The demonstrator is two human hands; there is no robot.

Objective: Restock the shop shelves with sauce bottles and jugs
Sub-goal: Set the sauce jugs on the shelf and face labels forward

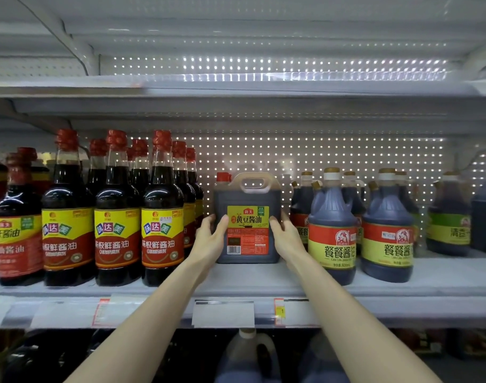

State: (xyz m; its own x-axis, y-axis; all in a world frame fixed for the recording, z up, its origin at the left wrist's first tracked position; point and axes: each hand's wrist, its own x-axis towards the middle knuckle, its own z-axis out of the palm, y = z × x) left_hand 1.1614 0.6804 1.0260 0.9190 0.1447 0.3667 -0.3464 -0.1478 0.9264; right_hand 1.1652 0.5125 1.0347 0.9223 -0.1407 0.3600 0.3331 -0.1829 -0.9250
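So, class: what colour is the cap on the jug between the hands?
Red: the cap on the jug, head view.

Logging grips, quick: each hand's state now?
Left hand: grips the soy sauce jug, left side.
Right hand: grips the same jug, right side.

Shelf: grey metal board (236, 277) with a perforated back panel (319, 161) and paper price tags (223, 313) along its front lip
Left end: dark bottle (18, 230) with a red and yellow label, at the front edge
Left block: tall bottles (117, 217) with red caps, three abreast in front and touching, more rows behind
Middle: square jug (247, 217) with a red cap and moulded handle, upright, set back from the edge, just beside the tall bottles
Right block: round jugs (331, 230) with gold caps, two in front, others behind
Far right: green-labelled jug (448, 217), set further back, blurred
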